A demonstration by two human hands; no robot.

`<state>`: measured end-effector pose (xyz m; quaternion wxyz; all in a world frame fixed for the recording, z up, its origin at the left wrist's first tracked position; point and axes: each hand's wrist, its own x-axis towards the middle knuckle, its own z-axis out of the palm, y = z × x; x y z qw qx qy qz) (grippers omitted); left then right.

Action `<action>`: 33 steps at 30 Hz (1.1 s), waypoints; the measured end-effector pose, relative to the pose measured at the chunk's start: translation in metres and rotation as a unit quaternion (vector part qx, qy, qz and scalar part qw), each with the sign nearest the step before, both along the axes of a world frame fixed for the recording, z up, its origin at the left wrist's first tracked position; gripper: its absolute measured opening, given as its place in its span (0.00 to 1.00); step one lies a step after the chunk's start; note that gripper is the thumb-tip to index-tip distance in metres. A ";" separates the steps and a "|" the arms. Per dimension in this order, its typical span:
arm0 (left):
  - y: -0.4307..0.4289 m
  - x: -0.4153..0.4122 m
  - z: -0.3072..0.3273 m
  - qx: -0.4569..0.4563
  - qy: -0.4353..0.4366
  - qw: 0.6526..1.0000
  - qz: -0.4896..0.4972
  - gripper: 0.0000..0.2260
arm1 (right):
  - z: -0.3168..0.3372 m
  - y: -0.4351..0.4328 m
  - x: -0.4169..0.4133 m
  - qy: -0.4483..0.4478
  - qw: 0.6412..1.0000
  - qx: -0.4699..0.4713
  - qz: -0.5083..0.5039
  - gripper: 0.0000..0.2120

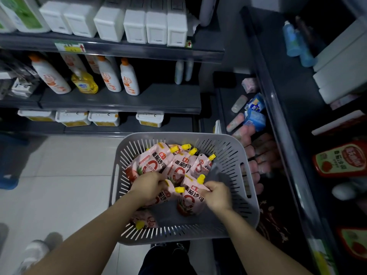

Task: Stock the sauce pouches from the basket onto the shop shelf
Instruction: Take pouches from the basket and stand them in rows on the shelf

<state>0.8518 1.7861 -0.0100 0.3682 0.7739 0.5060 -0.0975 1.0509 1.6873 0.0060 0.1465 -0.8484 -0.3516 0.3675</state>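
Gripping pouches (156, 161) (labelled 番茄沙司) in basket (228, 153) | left hand (148, 187) curled on one | right hand (218, 197) pinching another

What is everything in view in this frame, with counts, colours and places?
basket: one, grey, slotted, on the floor side of the shelves
sauce pouches: at least seven, pink with yellow caps, in the basket
square tubs: about six, white, top shelf
squeeze bottles: several, white with orange caps, middle shelf
soap bottle: one, yellow, middle shelf
lidded tubs: four, white, bottom shelf
ketchup bottle: one plainly seen, red, right-hand shelf
blue bottles: two, right-hand shelf, far end
left hand: in the basket, grips a pouch
right hand: in the basket, pinches a pouch's top edge
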 end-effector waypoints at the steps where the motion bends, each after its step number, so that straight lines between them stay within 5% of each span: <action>1: 0.001 -0.002 0.003 0.003 -0.015 1.000 0.020 0.09 | 0.002 -0.003 -0.002 -0.009 1.000 0.014 0.000 0.04; 12: 0.012 0.024 0.076 -0.097 -0.260 0.950 0.144 0.06 | 0.067 -0.033 0.003 -0.088 0.965 0.212 -0.128 0.02; 33: -0.175 0.073 0.287 -0.107 -0.478 0.871 -0.035 0.10 | 0.260 -0.255 -0.020 -0.138 0.824 0.437 -0.333 0.03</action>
